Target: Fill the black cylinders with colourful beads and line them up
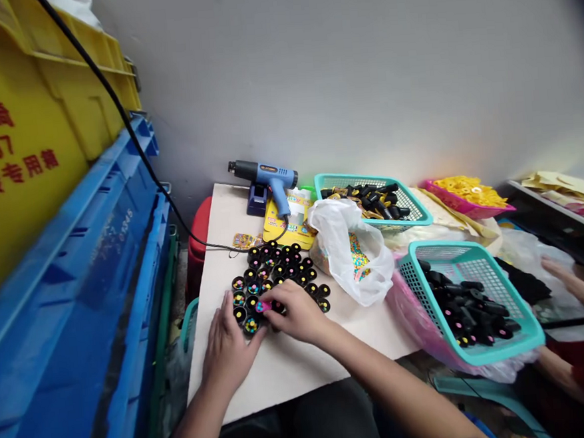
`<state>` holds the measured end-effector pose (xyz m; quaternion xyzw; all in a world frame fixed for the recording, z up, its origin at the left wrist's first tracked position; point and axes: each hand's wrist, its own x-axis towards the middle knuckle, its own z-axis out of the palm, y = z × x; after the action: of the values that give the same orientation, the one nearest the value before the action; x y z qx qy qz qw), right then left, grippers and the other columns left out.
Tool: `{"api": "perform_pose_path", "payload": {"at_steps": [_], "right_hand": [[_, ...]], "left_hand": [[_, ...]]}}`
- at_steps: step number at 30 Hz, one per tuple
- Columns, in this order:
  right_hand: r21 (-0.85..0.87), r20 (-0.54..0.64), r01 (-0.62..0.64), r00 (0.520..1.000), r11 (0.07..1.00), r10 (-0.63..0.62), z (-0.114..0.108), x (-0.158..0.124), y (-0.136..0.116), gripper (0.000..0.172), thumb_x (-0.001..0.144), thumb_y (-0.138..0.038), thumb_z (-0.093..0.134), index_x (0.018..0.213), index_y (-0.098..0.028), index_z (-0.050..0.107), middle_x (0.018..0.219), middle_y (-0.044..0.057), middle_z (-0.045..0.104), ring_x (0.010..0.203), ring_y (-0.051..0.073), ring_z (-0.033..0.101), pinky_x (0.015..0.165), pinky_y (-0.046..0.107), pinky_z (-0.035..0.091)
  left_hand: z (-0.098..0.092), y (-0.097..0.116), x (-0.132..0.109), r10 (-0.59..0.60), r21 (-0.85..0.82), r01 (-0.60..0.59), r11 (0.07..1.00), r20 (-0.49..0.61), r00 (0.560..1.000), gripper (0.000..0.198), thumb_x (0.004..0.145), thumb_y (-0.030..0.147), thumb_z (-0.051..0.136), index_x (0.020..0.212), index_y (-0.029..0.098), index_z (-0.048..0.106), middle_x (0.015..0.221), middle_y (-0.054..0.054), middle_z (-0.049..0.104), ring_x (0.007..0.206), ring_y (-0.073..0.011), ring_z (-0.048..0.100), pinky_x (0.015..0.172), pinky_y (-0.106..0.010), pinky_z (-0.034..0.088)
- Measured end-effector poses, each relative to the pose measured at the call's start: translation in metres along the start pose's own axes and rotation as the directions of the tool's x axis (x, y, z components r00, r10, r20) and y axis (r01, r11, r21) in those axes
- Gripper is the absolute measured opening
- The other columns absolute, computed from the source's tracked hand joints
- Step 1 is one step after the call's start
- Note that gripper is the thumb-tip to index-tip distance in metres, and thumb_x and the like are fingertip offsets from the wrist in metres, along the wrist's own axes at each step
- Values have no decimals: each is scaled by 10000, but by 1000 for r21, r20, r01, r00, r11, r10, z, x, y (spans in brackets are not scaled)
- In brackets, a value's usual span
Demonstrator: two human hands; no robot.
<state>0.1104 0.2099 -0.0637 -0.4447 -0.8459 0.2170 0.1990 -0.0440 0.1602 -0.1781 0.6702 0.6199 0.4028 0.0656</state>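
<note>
Small round black containers stand packed together on the table, some with multicoloured beads or candies and some with a yellow or pink dot in the middle. My left hand rests at the near left edge of this cluster, fingers stretched and thumb apart, beside a container of coloured bits. Over the near containers, my right hand pinches a small pink piece with blue bits at it; its exact shape is partly hidden by the fingers. A white plastic bag of colourful bits stands open to the right.
Behind the cluster, a blue heat gun rests on its stand, its black cable crossing left. Turquoise baskets hold black parts; a pink basket holds yellow pieces. Stacked crates line the left. Another person's hand is at right.
</note>
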Motion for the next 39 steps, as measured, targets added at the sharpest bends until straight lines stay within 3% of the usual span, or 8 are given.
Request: {"api": "perform_pose_path", "payload": {"at_steps": [6, 13, 18, 23, 25, 27, 30, 39], "right_hand": [[-429, 142, 217, 975, 877, -172, 10, 13, -19, 213, 870, -200, 589, 1004, -324, 698, 956, 46, 711, 893, 260, 609, 705, 392, 475], [-545, 176, 383, 922, 746, -345, 14, 15, -25, 196, 905, -175, 570, 1028, -270, 690, 948, 76, 699, 866, 240, 594, 762, 387, 447], [-535, -116, 249, 925, 807, -362, -28, 3, -9, 237, 930, -201, 512, 1103, -284, 650, 1017, 57, 693, 904, 230, 583, 772, 379, 450], [-364, -644, -348, 764, 864, 37, -115, -17, 75, 261, 898, -289, 514, 1107, -197, 640, 1044, 118, 663, 968, 275, 589, 844, 426, 465], [-291, -537, -584, 755, 757, 376, -136, -22, 117, 257, 875, -314, 541, 1049, -169, 664, 972, 120, 684, 816, 248, 619, 779, 394, 478], [-288, -458, -647, 741, 706, 491, -141, -24, 152, 140, 823, -259, 615, 892, -171, 700, 842, 105, 699, 771, 254, 634, 743, 377, 477], [-288, -391, -676, 730, 678, 561, -132, -19, 186, 53, 806, -178, 662, 763, -173, 692, 817, 110, 696, 867, 262, 644, 799, 371, 478], [-81, -198, -685, 723, 724, 662, -127, -1, 224, 247, 937, -328, 576, 1105, -153, 626, 1109, 64, 646, 929, 191, 640, 808, 376, 549]], "left_hand": [[-2, 0, -1, -21, 17, 20, 1000, 39, 999, 954, 816, 292, 634, 1524, 138, 14, 1460, -255, 407, 1280, -398, 490, 999, -539, 470], [-2, 0, -1, -25, -20, 26, 999, 41, 999, 934, 822, 362, 651, 1515, 121, 73, 1448, -264, 417, 1290, -391, 481, 1012, -541, 455], [-4, 5, 1, -89, -64, 91, 994, 38, 995, 966, 804, 473, 663, 1511, 127, 102, 1440, -255, 432, 1287, -404, 476, 998, -556, 457], [-6, 6, 4, -67, -61, 68, 996, 31, 997, 951, 819, 472, 640, 1508, 104, 97, 1442, -269, 424, 1291, -403, 471, 1005, -557, 452], [-6, 5, 3, -97, -63, 100, 993, 48, 994, 961, 809, 479, 644, 1508, 106, 99, 1443, -269, 423, 1299, -409, 460, 1015, -565, 444], [-4, 3, 2, -142, -82, 147, 986, 69, 988, 1002, 778, 486, 673, 1508, 109, 99, 1443, -274, 419, 1304, -412, 455, 1023, -565, 440], [-1, -1, 0, -182, -156, 192, 969, 78, 980, 1081, 734, 467, 723, 1510, 122, 54, 1466, -284, 383, 1332, -398, 429, 1039, -549, 435], [-1, -3, 1, -122, -173, 129, 976, 53, 991, 1104, 740, 420, 739, 1514, 142, 3, 1478, -267, 386, 1350, -363, 419, 1051, -528, 434]]}}
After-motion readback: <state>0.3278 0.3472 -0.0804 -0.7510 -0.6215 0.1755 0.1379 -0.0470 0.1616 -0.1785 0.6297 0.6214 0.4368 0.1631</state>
